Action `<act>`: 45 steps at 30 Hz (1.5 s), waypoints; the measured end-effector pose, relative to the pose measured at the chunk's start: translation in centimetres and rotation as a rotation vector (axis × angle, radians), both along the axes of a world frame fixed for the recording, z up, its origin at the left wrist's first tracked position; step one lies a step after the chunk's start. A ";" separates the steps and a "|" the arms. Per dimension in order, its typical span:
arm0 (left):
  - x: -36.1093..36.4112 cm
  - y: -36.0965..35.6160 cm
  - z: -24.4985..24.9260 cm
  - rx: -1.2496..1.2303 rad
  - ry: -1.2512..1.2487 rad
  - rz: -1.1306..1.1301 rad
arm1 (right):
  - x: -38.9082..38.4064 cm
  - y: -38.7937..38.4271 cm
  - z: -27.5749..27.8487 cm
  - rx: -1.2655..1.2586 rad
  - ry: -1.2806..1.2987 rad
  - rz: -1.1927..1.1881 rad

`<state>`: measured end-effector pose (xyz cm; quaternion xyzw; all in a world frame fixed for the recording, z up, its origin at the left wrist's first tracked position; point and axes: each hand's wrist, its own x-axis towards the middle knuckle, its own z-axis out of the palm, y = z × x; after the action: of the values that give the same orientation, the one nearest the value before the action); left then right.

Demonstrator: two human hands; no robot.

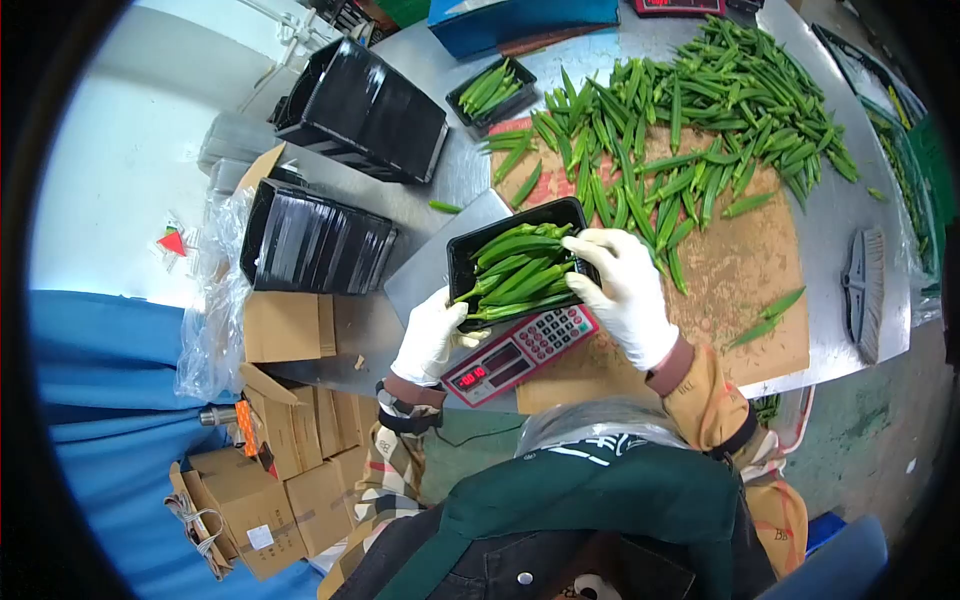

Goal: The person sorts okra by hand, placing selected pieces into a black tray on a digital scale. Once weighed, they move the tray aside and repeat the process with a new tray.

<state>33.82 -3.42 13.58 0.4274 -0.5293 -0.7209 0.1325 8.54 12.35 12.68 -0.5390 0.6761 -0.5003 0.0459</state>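
Black tray (458,262) of okra (515,270) on your scale (520,350): your gloved left hand (430,335) grips its near corner, your gloved right hand (625,290) clasps its right rim.

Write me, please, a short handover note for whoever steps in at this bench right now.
Left hand: gloved, gripping the near left corner of the black tray.
Right hand: gloved, laid over the tray's right end and the okra in it; whether it grips is unclear.
The tray sits over the scale, whose display is lit.
Done: this tray looks full; a second filled tray stands at the back.
Left: a large loose okra pile on the cardboard sheet; empty tray stacks wait on the left.
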 end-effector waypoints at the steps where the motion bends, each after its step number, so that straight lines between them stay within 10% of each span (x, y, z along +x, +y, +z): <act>1: -0.3 -0.9 0.5 0.005 -0.012 -0.005 | -0.5 0.8 0.6 -0.004 -0.013 -0.053; 9: -6.2 -15.1 4.0 0.091 0.204 -0.021 | -5.0 11.4 -10.5 0.219 -0.442 -0.301; 14: -12.6 -27.2 -2.4 0.048 0.222 0.148 | -3.0 15.8 -14.0 0.409 -0.549 -0.418; 16: -15.2 -32.4 -7.8 -0.454 0.209 -0.022 | -2.8 16.4 -15.3 0.421 -0.623 -0.436; 17: -18.0 -31.1 -6.3 0.062 0.259 0.267 | -3.0 16.1 -15.2 0.415 -0.623 -0.448; 23: -22.5 -37.0 -15.2 0.111 0.222 0.207 | -4.2 15.1 -15.2 0.388 -0.606 -0.516; 25: -22.2 -32.7 -11.0 0.093 0.120 0.301 | -4.4 14.5 -14.4 0.395 -0.601 -0.504; 37: 2.0 -18.2 11.8 -1.955 -0.693 0.365 | -4.1 13.5 -13.9 0.553 -0.361 -0.218; 39: 11.1 -21.7 9.5 -1.723 -1.054 0.423 | -3.6 13.9 -14.3 0.599 -0.341 -0.195; 45: 24.1 -30.8 4.9 -1.165 -0.610 0.422 | -2.8 14.9 -12.8 0.762 -0.511 -0.201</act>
<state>57.90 -34.20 18.45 0.5639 -0.7495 -0.1255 0.3231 5.74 27.28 -0.08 -0.2752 0.8275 -0.3349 0.3570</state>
